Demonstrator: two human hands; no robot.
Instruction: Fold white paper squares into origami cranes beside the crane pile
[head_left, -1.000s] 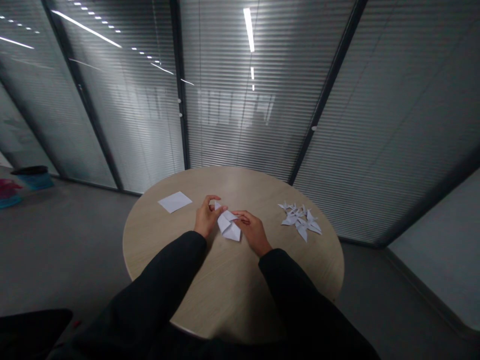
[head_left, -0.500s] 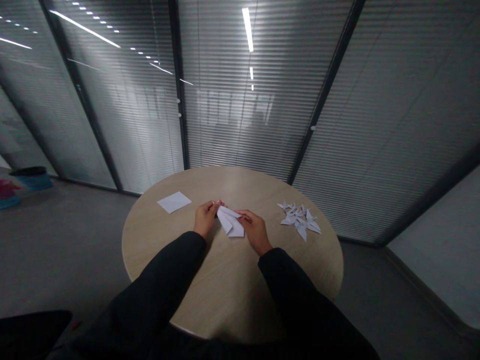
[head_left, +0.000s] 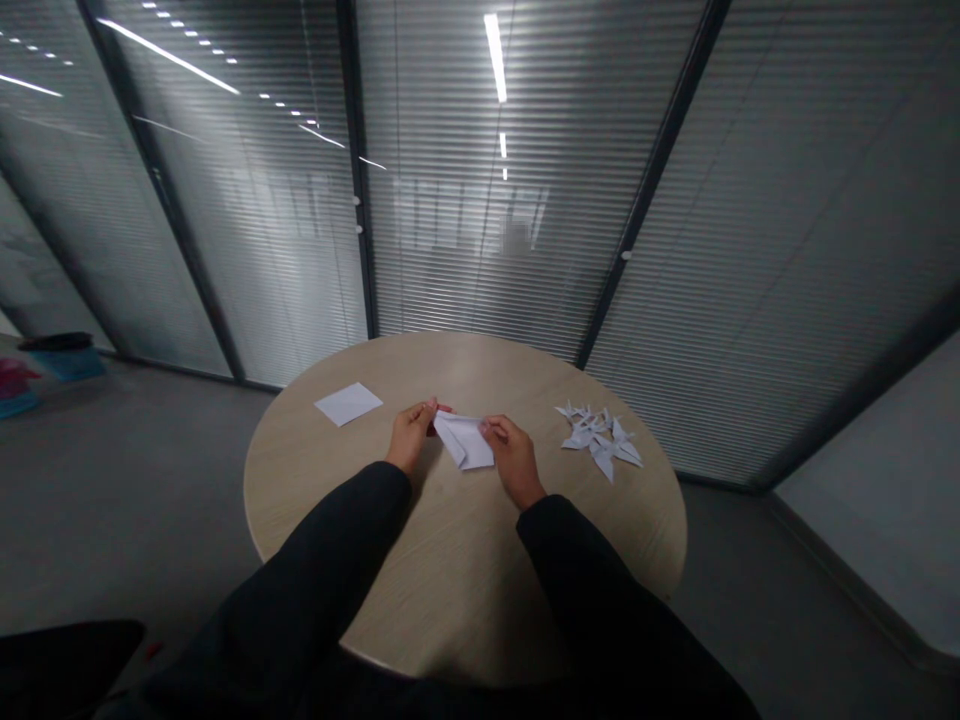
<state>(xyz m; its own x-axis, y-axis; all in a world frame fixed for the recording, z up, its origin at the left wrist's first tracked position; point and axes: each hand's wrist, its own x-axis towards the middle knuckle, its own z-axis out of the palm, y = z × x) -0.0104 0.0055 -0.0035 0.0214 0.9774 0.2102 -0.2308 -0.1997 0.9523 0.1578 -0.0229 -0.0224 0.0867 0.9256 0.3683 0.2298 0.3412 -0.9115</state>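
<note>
A partly folded white paper (head_left: pixel 466 442) lies between my hands near the middle of the round wooden table (head_left: pixel 465 560). My left hand (head_left: pixel 411 437) pinches its far left corner with closed fingers. At the paper's right edge, my right hand (head_left: pixel 511 455) grips it with thumb and fingers closed. Both arms wear dark sleeves.
A flat white sheet (head_left: pixel 348 403) lies at the table's left. Several folded white paper figures (head_left: pixel 598 437) are piled at the right. Glass walls with closed blinds (head_left: pixel 480 200) stand behind the table. Grey floor surrounds it; coloured bins (head_left: pixel 45 362) sit far left.
The paper's raised flap has been folded down flatter. My right hand has slid up along the right edge, and my left hand's fingers have closed on the far corner.
</note>
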